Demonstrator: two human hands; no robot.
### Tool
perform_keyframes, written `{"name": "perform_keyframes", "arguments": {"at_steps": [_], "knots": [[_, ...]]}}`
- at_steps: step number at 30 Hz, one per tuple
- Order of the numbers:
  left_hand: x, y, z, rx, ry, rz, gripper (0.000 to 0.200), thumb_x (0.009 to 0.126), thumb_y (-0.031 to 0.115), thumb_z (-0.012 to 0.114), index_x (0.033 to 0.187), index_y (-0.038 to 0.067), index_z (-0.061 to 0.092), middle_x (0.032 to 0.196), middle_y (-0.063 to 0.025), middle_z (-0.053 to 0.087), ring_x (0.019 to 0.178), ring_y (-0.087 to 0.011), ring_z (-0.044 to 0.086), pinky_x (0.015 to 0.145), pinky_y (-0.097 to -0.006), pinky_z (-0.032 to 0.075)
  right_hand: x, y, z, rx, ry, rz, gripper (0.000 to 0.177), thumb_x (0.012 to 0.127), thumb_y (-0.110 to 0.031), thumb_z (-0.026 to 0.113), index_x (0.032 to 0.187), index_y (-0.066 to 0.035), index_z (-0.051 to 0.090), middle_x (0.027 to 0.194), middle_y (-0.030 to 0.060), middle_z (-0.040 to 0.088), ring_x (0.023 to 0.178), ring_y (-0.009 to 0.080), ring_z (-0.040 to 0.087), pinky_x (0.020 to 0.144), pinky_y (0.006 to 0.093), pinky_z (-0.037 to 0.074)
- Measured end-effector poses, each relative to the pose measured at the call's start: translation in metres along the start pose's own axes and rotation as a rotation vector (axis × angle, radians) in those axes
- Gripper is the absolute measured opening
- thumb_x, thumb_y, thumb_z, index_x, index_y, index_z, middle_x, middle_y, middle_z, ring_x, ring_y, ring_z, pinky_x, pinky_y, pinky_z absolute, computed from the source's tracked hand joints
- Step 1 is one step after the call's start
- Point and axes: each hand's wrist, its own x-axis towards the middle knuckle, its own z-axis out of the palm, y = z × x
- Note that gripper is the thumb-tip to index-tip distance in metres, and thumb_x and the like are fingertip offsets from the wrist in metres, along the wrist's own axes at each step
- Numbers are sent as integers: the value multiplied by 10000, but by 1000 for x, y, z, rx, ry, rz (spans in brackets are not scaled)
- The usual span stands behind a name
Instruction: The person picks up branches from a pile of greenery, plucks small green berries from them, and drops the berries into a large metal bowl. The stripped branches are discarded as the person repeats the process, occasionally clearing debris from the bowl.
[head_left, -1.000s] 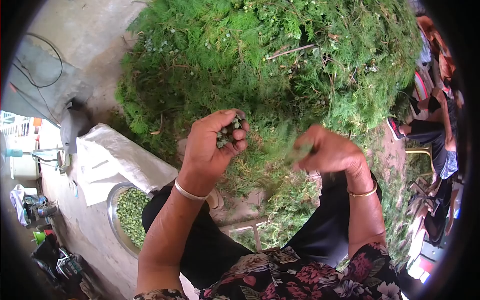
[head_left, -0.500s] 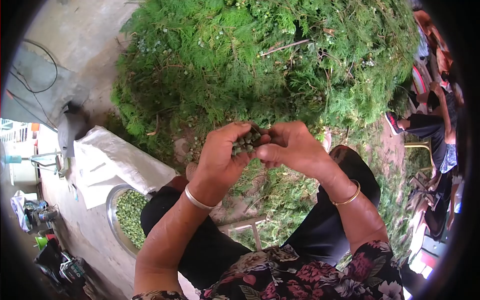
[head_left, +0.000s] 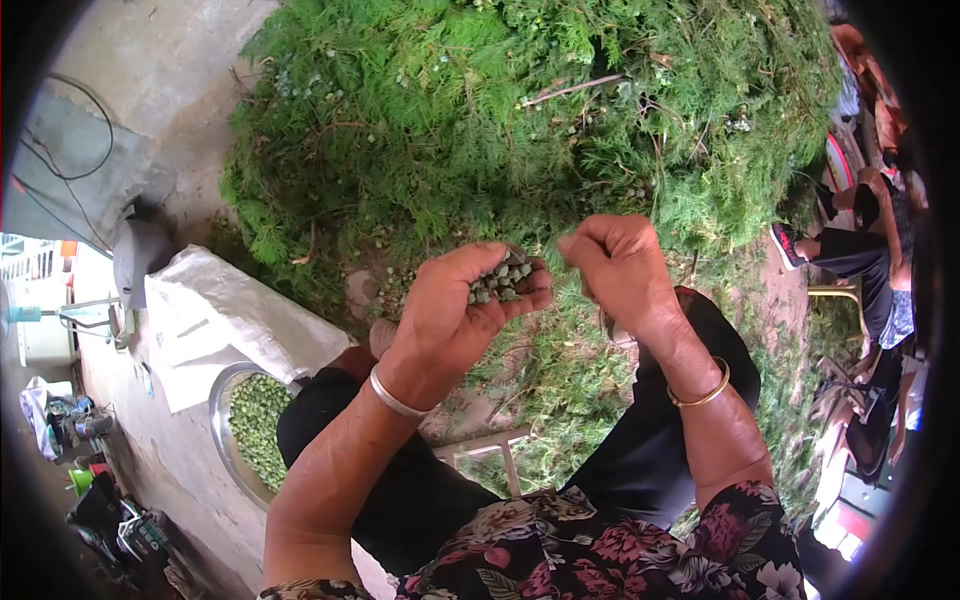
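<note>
A cluster of small grey-green cones lies in my left hand, whose fingers curl round it. To its right, my right hand is raised apart from it with the fingers pressed together; what they hold, if anything, is too small to make out. Beyond both hands spreads a large pile of green conifer branches. At the lower left, a metal basin holds many picked green cones.
A white sack lies beside the basin. Between my knees is a wooden frame. At the right edge a seated person is partly visible. Cables and a dark machine are at the left.
My right hand has moved away from my left hand, to the right and slightly up. The cones in my left hand are now more exposed.
</note>
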Motion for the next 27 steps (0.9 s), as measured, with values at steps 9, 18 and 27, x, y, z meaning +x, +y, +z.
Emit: {"name": "perform_keyframes", "arguments": {"at_steps": [9,18,27], "knots": [[-3,-1,5,68,18,19,155,923,90,504,974,-43,566,941,-162,628,878,-272,638,813,-448,529,-4,-15,1,178,-8,-165,195,816,-129,703,705,10,622,610,-32,536,555,37,443,482,224,382],[-3,-8,13,104,26,29,141,883,55,546,933,-72,580,892,-153,621,805,-260,632,751,-428,544,-4,-5,10,125,71,-237,82,763,32,589,826,41,641,731,72,648,652,100,609,573,267,500],[-5,-10,17,209,70,98,127,859,65,597,890,-57,583,856,-142,633,761,-238,635,712,-399,540,-6,-5,8,-36,-41,-335,43,759,38,577,763,42,620,644,86,630,606,95,615,549,267,493]]}}
